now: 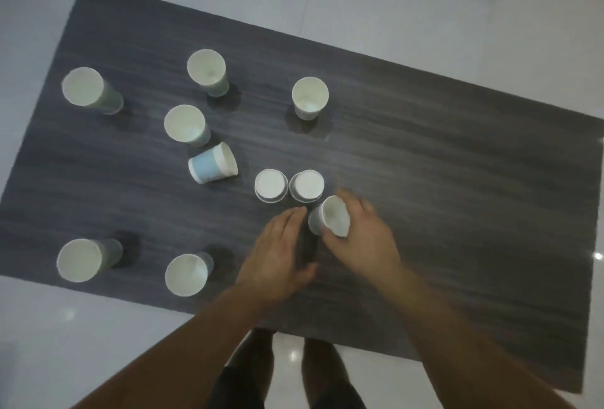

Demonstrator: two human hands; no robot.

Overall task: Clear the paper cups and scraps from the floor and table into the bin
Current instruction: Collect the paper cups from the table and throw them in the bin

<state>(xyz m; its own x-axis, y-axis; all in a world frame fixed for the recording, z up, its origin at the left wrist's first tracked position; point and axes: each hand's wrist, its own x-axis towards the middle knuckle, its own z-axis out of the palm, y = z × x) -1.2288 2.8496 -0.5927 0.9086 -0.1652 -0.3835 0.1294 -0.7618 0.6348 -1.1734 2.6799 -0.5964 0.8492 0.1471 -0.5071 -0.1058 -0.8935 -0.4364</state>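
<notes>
Head view: right grip (356, 235) clasps tilted cup (330, 219); left grip (277, 251) relaxed.

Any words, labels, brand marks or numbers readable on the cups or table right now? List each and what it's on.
No readable text in this view.
tipped cup: plain blue band, with no print that can be made out.
held cup in the right hand: white, blurred, nothing legible.
table: dark wood grain only.
</notes>
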